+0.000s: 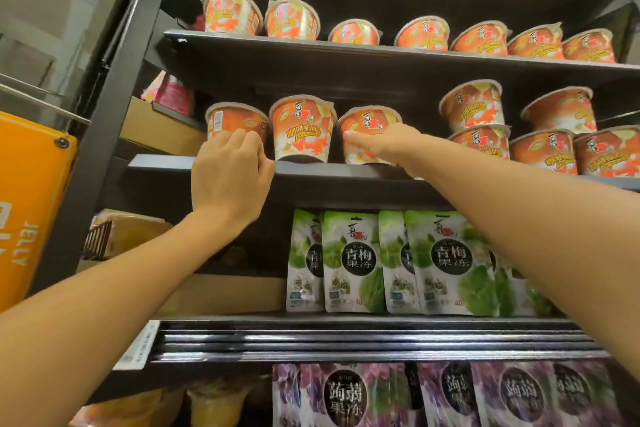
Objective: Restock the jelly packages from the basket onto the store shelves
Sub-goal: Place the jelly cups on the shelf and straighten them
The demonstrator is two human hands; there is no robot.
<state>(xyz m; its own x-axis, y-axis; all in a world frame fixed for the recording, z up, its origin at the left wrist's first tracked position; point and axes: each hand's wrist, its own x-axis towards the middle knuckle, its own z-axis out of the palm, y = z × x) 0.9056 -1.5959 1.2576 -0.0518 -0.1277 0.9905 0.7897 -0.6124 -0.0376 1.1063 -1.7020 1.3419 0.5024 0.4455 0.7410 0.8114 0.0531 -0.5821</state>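
Left of the middle cup [300, 130], the left hand [231, 168] curls round the end cup [232, 118]; right of it, the right hand [384, 146] wraps the third cup [367, 121], both cups upright.

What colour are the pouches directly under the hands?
The pouches are green and white; head view.

Head view — close, tilted upward at shelves [311, 170]; wide-angle.
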